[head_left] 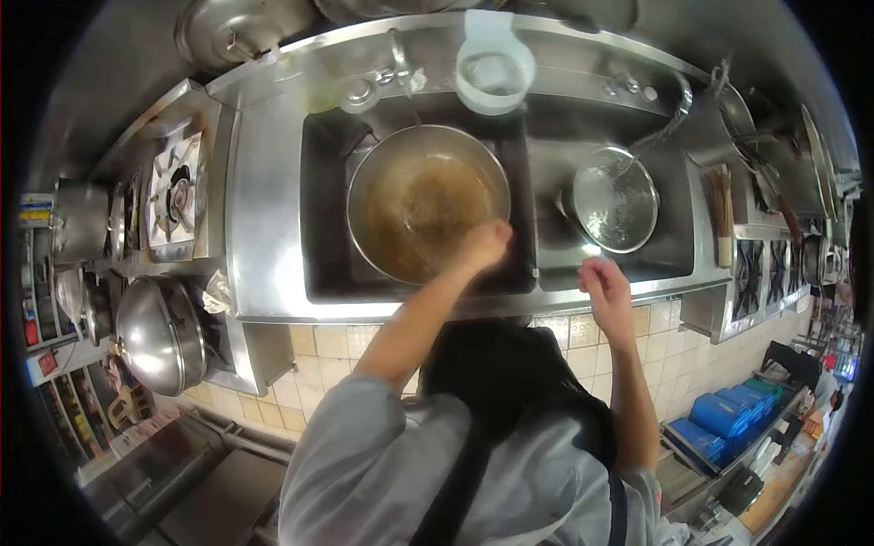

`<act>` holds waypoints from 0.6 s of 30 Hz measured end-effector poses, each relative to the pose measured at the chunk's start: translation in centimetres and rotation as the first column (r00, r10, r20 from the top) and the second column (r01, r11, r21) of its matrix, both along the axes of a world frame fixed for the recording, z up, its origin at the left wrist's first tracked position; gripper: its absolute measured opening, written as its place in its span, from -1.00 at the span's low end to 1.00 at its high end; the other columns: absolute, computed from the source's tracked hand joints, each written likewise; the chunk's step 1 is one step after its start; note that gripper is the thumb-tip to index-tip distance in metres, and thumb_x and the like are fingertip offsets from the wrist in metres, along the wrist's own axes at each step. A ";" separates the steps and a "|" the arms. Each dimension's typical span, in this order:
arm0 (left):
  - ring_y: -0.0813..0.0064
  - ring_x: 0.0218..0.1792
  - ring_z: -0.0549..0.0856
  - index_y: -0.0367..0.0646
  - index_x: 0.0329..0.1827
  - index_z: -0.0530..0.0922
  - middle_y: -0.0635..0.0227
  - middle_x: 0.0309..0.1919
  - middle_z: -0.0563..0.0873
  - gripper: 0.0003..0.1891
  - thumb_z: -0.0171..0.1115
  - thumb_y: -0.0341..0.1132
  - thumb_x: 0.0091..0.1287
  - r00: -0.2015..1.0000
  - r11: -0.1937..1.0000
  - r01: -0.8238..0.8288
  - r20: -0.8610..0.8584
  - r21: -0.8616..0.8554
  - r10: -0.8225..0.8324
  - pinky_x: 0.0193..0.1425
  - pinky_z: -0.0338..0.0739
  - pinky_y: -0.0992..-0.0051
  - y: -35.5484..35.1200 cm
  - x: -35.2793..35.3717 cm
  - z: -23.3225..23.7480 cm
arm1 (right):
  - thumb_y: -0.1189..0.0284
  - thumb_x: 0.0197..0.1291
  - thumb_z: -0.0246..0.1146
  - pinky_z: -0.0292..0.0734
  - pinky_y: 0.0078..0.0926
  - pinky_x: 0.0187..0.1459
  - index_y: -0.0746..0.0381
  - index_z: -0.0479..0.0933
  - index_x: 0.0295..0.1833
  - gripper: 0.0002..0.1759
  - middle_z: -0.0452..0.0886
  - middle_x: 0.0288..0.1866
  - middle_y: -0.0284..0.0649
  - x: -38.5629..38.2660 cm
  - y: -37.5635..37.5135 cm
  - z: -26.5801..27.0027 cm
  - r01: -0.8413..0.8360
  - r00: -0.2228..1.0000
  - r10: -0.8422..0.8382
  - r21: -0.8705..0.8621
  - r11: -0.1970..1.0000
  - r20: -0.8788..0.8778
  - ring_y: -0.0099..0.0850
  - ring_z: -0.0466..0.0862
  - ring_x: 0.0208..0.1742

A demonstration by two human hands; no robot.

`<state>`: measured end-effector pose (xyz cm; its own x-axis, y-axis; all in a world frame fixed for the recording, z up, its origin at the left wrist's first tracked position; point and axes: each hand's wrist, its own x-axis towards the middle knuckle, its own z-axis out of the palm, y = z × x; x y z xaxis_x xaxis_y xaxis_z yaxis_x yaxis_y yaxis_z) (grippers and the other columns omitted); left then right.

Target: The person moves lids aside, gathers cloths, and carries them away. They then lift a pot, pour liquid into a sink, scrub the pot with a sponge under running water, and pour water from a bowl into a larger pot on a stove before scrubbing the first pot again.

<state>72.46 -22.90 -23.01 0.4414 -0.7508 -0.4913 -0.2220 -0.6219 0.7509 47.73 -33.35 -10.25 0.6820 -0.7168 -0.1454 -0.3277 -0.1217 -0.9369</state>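
Note:
A large round metal pot point(364, 155) sits in the left sink basin, with cloudy brownish liquid in it. My left hand point(489, 244) is over the pot's near right rim, its fingers curled closed; whether it grips the rim or something small is hidden. In the right basin stands a smaller metal pot point(657, 202) holding clear, rippling water. Just in front of that pot my right hand point(604, 278) is closed, beside a bright white spot at the pot's near side. What its fingers hold, if anything, I cannot make out.
A white plastic container point(496, 86) stands on the ledge behind the basins, near a tap point(399, 56). The hose spout point(681, 100) reaches toward the smaller pot. At left are a gas burner point(177, 196) and a domed metal lid point(155, 335). Blue bins point(728, 414) stand right.

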 end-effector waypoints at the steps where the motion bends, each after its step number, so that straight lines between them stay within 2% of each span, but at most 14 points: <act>1: -0.02 0.08 0.72 -0.27 0.21 0.57 -0.03 0.07 0.73 -0.53 0.06 -0.04 0.53 0.993 0.993 -0.105 -0.062 -0.048 0.102 0.19 0.57 0.12 0.0 2.3 0.8 | 0.51 0.47 0.19 0.64 -0.58 -0.17 0.32 0.56 0.06 -0.84 0.71 -0.18 -0.26 2.2 0.0 -0.3 -0.005 1.000 0.005 0.039 0.999 0.002 -0.57 0.70 -0.18; 2: 0.11 0.04 0.73 -0.24 0.20 0.58 0.08 -0.01 0.74 -0.59 0.06 -0.09 0.55 0.878 0.932 -0.348 -0.385 -0.102 0.286 0.15 0.59 0.19 -0.4 4.9 0.9 | 0.50 0.47 0.19 0.64 -0.57 -0.17 0.32 0.56 0.07 -0.84 0.71 -0.18 -0.26 4.7 0.2 -0.3 -0.010 1.000 0.010 0.078 0.997 0.005 -0.57 0.70 -0.19; 3: 0.24 0.00 0.74 -0.21 0.18 0.58 0.19 -0.08 0.75 -0.64 0.06 -0.13 0.56 0.635 0.813 -0.577 -0.667 -0.076 0.389 0.11 0.61 0.26 -0.9 7.8 1.1 | 0.50 0.47 0.19 0.65 -0.57 -0.16 0.32 0.56 0.07 -0.83 0.71 -0.17 -0.25 7.3 0.3 -0.2 -0.016 1.000 0.015 0.113 0.993 0.011 -0.56 0.71 -0.19; 5: 0.41 -0.06 0.74 -0.15 0.12 0.58 0.34 -0.18 0.72 -0.75 0.14 -0.20 0.56 0.375 0.549 -0.833 -0.799 -0.068 0.470 0.02 0.63 0.37 -2.2 12.9 4.4 | 0.48 0.49 0.18 0.65 -0.57 -0.13 0.32 0.55 0.10 -0.81 0.70 -0.13 -0.24 12.3 0.6 0.2 -0.067 0.996 0.061 0.120 0.990 0.060 -0.55 0.70 -0.17; 8: 0.40 -0.07 0.74 -0.17 0.10 0.56 0.31 -0.16 0.73 -0.78 0.18 -0.25 0.55 0.327 0.410 -0.903 -0.824 -0.129 0.463 -0.01 0.64 0.39 -4.3 18.9 6.7 | 0.44 0.51 0.18 0.65 -0.57 -0.15 0.30 0.55 0.13 -0.78 0.69 -0.12 -0.24 19.1 1.2 1.2 -0.101 0.994 0.090 0.186 0.977 0.062 -0.54 0.69 -0.15; 11: 0.39 -0.05 0.74 -0.19 0.05 0.56 0.33 -0.16 0.73 -0.83 0.18 -0.30 0.55 0.383 0.389 -0.891 -0.844 -0.232 0.374 0.02 0.63 0.42 -5.5 20.7 7.8 | 0.35 0.53 0.18 0.65 -0.55 -0.17 0.28 0.56 0.14 -0.74 0.69 -0.12 -0.25 24.8 1.0 1.4 -0.103 0.992 0.081 0.242 0.965 0.099 -0.53 0.69 -0.17; 12: 0.46 -0.08 0.72 -0.19 0.00 0.57 0.35 -0.17 0.73 -0.87 0.14 -0.34 0.57 0.388 0.376 -0.893 -0.845 -0.246 0.367 0.02 0.62 0.44 -5.5 20.6 8.4 | 0.24 0.55 0.14 0.64 -0.51 -0.11 0.26 0.53 0.20 -0.66 0.67 -0.03 -0.24 26.5 0.8 1.0 -0.073 0.995 0.050 0.306 0.949 0.084 -0.53 0.67 -0.07; 15: 0.54 -0.13 0.69 -0.20 0.01 0.58 0.37 -0.16 0.71 -0.86 0.11 -0.35 0.58 0.463 0.339 -0.876 -0.794 -0.342 0.394 0.00 0.60 0.47 -6.0 19.9 9.3 | 0.15 0.57 0.11 0.62 -0.44 0.00 0.23 0.48 0.30 -0.57 0.63 0.12 -0.21 31.9 0.2 0.8 -0.020 0.988 -0.042 0.402 0.915 0.145 -0.49 0.64 0.08; 16: 0.60 -0.13 0.65 -0.23 0.09 0.59 0.38 -0.12 0.69 -0.81 0.09 -0.33 0.59 0.500 0.302 -0.864 -0.751 -0.402 0.432 0.03 0.57 0.50 -6.2 19.5 9.0 | 0.12 0.57 0.10 0.56 -0.41 0.11 0.21 0.43 0.37 -0.52 0.60 0.19 -0.20 33.5 0.2 0.7 -0.047 0.983 -0.027 0.395 0.918 0.179 -0.44 0.60 0.17; 18: 0.47 0.05 0.65 -0.19 0.30 0.55 0.33 0.09 0.68 -0.66 0.15 -0.25 0.56 0.680 0.373 -0.724 -0.510 -0.581 0.526 0.21 0.54 0.44 -5.4 18.6 9.0 | 0.06 0.56 0.10 0.44 -0.36 0.33 0.16 0.32 0.49 -0.42 0.54 0.33 -0.18 36.8 0.5 0.3 -0.104 0.969 0.008 0.377 0.920 0.248 -0.34 0.53 0.34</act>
